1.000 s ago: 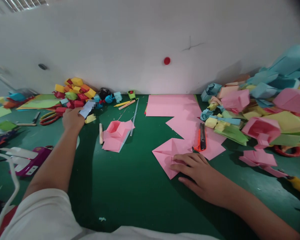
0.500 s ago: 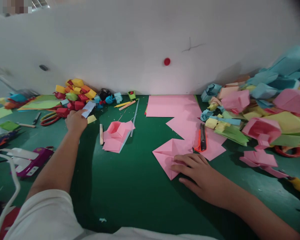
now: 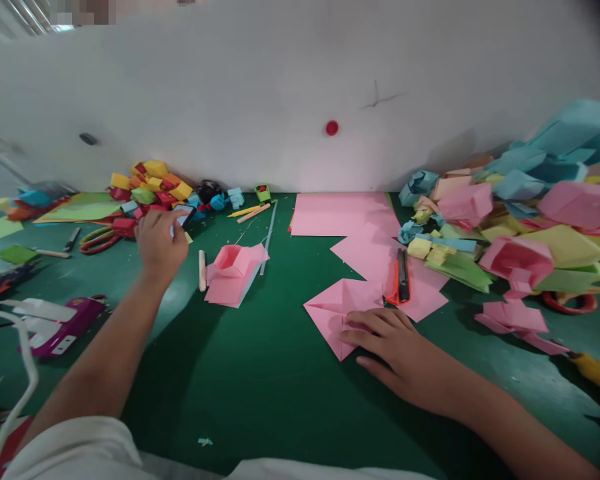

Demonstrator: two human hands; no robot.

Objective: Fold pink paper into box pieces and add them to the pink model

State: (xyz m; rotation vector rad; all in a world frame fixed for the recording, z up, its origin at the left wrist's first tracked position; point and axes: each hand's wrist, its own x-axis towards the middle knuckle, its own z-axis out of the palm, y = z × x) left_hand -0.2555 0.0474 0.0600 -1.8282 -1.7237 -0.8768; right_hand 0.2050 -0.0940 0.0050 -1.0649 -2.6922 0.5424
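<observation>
Out at the far left, my left hand (image 3: 161,245) is over a phone (image 3: 184,217), a finger across its screen and the thumb apart. It does not appear to grip the phone; some fingers are hidden. My right hand (image 3: 393,343) rests flat with spread fingers on a folded pink paper (image 3: 336,308), covering its right part. Beyond that hand, a red and black utility knife (image 3: 401,277) lies on pink paper sheets (image 3: 363,257). Between my hands sits a folded pink paper piece with a box-like pocket (image 3: 235,270).
Pink sheets (image 3: 343,215) lie by the wall. Folded paper pieces are heaped at right (image 3: 517,193) and back left (image 3: 153,183). Scissors (image 3: 100,239), a purple power strip (image 3: 67,327) with a white cable, and a yellow-handled tool (image 3: 597,372) lie around the green table (image 3: 260,387).
My left hand has shifted right and towards me, now covering more of the phone. My right hand stays on the folded pink paper. The view has moved slightly.
</observation>
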